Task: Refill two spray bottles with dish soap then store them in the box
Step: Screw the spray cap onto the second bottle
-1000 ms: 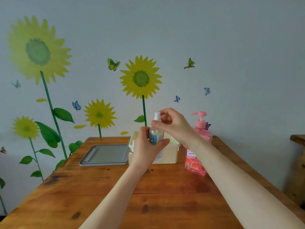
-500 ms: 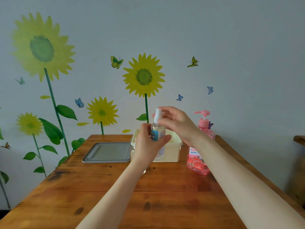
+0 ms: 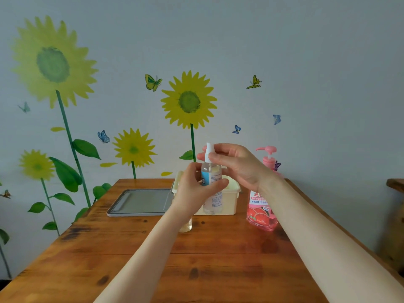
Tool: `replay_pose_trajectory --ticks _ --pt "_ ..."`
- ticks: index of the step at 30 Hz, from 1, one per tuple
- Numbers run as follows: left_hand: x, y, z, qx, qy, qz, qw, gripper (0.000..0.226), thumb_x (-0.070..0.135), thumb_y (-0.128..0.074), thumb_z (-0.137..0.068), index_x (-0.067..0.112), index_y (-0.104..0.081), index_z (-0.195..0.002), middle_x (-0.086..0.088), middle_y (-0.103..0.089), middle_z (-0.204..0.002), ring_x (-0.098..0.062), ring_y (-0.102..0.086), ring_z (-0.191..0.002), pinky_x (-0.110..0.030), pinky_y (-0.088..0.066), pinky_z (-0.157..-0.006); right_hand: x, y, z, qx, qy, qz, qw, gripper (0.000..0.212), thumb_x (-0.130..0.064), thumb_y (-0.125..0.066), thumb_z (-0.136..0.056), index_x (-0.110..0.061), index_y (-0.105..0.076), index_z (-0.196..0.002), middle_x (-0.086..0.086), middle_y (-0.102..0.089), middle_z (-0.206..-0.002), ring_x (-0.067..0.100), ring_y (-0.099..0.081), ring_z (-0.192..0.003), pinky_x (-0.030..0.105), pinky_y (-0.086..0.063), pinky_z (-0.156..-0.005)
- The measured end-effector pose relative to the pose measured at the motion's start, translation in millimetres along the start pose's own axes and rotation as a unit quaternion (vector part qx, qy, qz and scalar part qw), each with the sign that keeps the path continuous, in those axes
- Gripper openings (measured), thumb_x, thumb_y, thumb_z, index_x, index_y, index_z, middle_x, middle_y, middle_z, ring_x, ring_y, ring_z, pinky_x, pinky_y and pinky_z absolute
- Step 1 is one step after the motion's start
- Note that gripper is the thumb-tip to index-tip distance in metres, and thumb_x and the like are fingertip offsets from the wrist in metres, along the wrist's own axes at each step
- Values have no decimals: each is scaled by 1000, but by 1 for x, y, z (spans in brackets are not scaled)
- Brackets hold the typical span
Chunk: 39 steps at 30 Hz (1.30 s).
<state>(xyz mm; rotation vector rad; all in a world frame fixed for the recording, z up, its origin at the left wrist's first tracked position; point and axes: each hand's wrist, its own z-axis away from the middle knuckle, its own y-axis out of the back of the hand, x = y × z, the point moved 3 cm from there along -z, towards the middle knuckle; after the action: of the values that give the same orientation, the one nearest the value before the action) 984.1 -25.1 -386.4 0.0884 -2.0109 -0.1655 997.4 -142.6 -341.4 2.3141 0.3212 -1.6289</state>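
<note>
Both forearms are reaching out over the wooden table [image 3: 218, 270], near edge bare. Just behind the left wrist a small clear vessel [image 3: 185, 226] with yellowish contents is standing on the wood; most of it is hidden, so I cannot tell whether it is the second bottle. The left hand [image 3: 194, 191] is wrapping thumb and fingers round the middle of the spray bottle [image 3: 211, 174], holding it upright and apparently raised off the table, in front of the box. The right hand [image 3: 238, 165] is pinching the white spray head [image 3: 209, 149] between thumb and fingertips, the other fingers curling loosely. Judgement: the head is being turned on its neck; tightening or loosening cannot be told. The bottle is looking largely filled, which suggests closing. Next move is calling for a firm left grip against the twist, then either seating the head fully or lifting it straight up. Beyond, the cream box [image 3: 231, 204] is sitting open, a grey lid [image 3: 140, 202] lying flat to its left, the pink dish soap bottle [image 3: 261, 212] standing to its right. Sunflower decals [image 3: 189, 101] are covering the wall.
</note>
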Motion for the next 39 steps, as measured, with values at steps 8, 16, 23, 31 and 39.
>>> replay_pose_trajectory --ticks 8,16,23,31,39 --pt "0 -3 -3 35 -19 -13 999 42 21 -78 -72 11 -48 -100 -9 -63 -91 -20 -65 -82 -30 -57 -72 -1 -2 -3 57 43 26 997 12 -9 -62 -86 -17 -65 -95 1 -71 -91 8 -68 -84 25 -54 -86" --pt "0 -13 -2 109 -31 -72 991 41 18 -76 -74 12 -40 -91 7 -52 -75 -3 -56 -66 -13 -48 -55 2 -10 -2 186 60 116 974 10 -11 -64 -86 -14 -66 -96 5 -69 -92 17 -66 -88 27 -52 -82" --pt "-4 -15 -1 129 -39 -127 983 41 22 -75 -76 13 -38 -92 5 -52 -76 -5 -51 -61 -11 -42 -45 7 -14 -1 245 65 159 954 12 -15 -62 -87 -7 -70 -91 6 -69 -81 22 -67 -84 34 -51 -79" --pt "-8 -10 -4 98 -13 -100 990 45 23 -77 -74 13 -39 -94 8 -50 -77 -1 -52 -65 -5 -42 -48 18 -9 3 210 34 99 972 25 -27 -59 -90 -16 -61 -113 -8 -66 -96 7 -62 -94 22 -50 -82" --pt "-9 0 -8 105 33 12 994 46 28 -77 -73 15 -47 -105 0 -59 -92 -11 -62 -84 -24 -52 -71 35 8 15 191 -41 97 976 33 4 -42 -89 -15 -59 -111 2 -67 -107 13 -64 -100 30 -53 -88"
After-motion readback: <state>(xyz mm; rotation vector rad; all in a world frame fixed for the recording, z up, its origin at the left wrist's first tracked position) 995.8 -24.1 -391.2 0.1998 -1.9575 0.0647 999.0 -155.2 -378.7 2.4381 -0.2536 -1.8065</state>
